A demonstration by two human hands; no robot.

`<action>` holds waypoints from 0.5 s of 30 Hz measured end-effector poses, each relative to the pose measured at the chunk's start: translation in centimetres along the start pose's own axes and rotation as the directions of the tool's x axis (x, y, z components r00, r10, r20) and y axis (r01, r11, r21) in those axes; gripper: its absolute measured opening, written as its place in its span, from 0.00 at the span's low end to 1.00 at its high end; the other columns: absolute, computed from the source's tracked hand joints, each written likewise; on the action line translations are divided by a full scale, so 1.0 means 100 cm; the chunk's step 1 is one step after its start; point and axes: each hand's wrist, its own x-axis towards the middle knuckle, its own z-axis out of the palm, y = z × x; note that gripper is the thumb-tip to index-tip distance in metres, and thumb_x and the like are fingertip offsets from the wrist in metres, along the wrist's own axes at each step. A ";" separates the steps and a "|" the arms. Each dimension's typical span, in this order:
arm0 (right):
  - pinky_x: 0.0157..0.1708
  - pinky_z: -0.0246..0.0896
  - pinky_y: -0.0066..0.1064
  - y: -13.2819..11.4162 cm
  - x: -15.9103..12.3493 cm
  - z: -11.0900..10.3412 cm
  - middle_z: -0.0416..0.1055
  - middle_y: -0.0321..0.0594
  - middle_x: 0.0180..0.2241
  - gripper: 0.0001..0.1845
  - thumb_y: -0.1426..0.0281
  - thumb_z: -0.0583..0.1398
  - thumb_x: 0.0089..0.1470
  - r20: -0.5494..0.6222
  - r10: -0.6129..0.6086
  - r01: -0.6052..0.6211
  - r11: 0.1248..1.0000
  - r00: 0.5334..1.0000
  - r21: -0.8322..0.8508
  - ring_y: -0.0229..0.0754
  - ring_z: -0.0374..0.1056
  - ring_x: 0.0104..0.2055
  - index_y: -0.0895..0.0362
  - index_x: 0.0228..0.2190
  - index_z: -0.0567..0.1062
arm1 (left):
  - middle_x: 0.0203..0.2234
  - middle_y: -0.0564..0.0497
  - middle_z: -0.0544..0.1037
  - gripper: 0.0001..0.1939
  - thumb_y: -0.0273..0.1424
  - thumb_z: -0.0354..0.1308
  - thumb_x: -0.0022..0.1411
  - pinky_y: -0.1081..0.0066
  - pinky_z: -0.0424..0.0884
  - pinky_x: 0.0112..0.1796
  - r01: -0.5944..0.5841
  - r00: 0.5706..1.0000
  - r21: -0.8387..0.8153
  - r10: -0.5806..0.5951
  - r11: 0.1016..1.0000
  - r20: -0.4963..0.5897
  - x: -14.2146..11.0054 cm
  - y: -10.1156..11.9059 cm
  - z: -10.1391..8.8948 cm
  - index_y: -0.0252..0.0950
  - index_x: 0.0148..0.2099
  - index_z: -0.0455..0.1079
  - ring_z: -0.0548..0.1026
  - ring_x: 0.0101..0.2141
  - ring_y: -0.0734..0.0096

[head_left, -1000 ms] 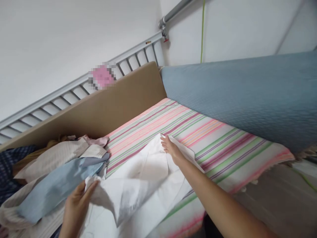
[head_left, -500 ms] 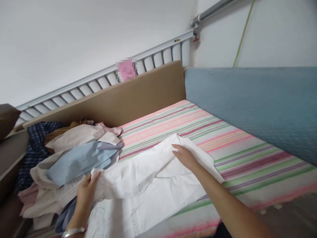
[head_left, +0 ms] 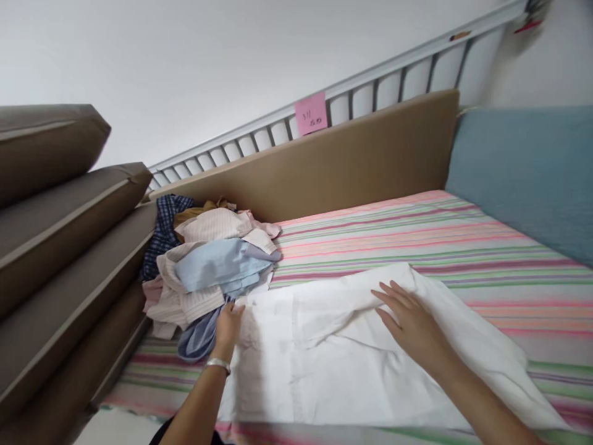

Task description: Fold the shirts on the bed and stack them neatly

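Note:
A white garment point(head_left: 333, 364) with a narrow textured band lies spread and wrinkled over the striped bedsheet. My left hand point(head_left: 228, 327), a silver bangle on its wrist, has its thumb and fingers closed on the garment's left end, beside the clothes pile. Over the garment's upper right part is my right hand point(head_left: 414, 324), palm down with fingers spread, resting on or just above the fabric. Which kind of garment it is, I cannot tell.
A heap of crumpled clothes point(head_left: 222, 266) lies left of the garment. Thick brown cushions point(head_left: 69, 259) are stacked at the far left. A brown padded board point(head_left: 361, 154), a radiator point(head_left: 241, 146) with a pink note point(head_left: 311, 114), and a blue panel point(head_left: 523, 167) border the striped sheet point(head_left: 370, 233).
My view has swung left, bringing the cushion stack into sight. The white garment lies flatter and its near edge is straighter. My right hand's fingers have spread; my left still grips the end.

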 end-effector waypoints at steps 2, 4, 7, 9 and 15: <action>0.59 0.46 0.51 -0.023 -0.005 -0.003 0.58 0.39 0.59 0.23 0.58 0.48 0.58 0.080 -0.119 0.115 0.992 0.990 0.054 0.49 0.47 0.63 0.49 0.52 0.68 | 0.38 0.41 0.76 0.18 0.39 0.50 0.57 0.67 0.66 0.41 0.008 1.000 0.042 -0.007 0.999 -0.018 -0.006 -0.002 -0.003 0.32 0.44 0.67 0.74 0.40 0.61; 0.61 0.42 0.50 -0.047 -0.011 -0.004 0.50 0.35 0.62 0.25 0.55 0.49 0.58 0.173 -0.231 0.212 0.970 0.957 0.122 0.48 0.42 0.65 0.44 0.56 0.63 | 0.42 0.38 0.75 0.21 0.40 0.50 0.57 0.66 0.65 0.44 0.028 0.999 0.093 -0.027 0.995 -0.022 -0.014 -0.004 -0.006 0.30 0.47 0.65 0.73 0.44 0.59; 0.62 0.40 0.52 -0.076 -0.021 -0.001 0.46 0.33 0.63 0.27 0.53 0.48 0.59 0.340 -0.313 0.255 0.945 0.887 0.203 0.48 0.40 0.65 0.43 0.58 0.59 | 0.44 0.33 0.74 0.25 0.43 0.51 0.56 0.62 0.64 0.47 0.092 0.996 0.178 -0.089 0.980 -0.022 -0.024 -0.007 -0.006 0.28 0.47 0.65 0.71 0.48 0.53; 0.61 0.39 0.55 -0.086 -0.026 0.004 0.49 0.37 0.62 0.28 0.52 0.46 0.59 0.447 -0.299 0.222 0.950 0.843 0.217 0.50 0.43 0.65 0.46 0.58 0.60 | 0.44 0.29 0.73 0.28 0.46 0.51 0.55 0.59 0.64 0.47 0.142 0.990 0.224 -0.140 0.964 -0.022 -0.026 -0.009 -0.006 0.27 0.47 0.65 0.70 0.49 0.48; 0.61 0.35 0.56 -0.088 -0.027 0.011 0.52 0.41 0.61 0.28 0.53 0.46 0.60 0.532 -0.232 0.142 0.968 0.815 0.206 0.51 0.44 0.64 0.51 0.57 0.63 | 0.37 0.24 0.76 0.34 0.53 0.56 0.46 0.54 0.67 0.42 0.195 0.973 0.224 -0.217 0.955 0.079 -0.016 -0.021 -0.010 0.24 0.40 0.69 0.74 0.43 0.40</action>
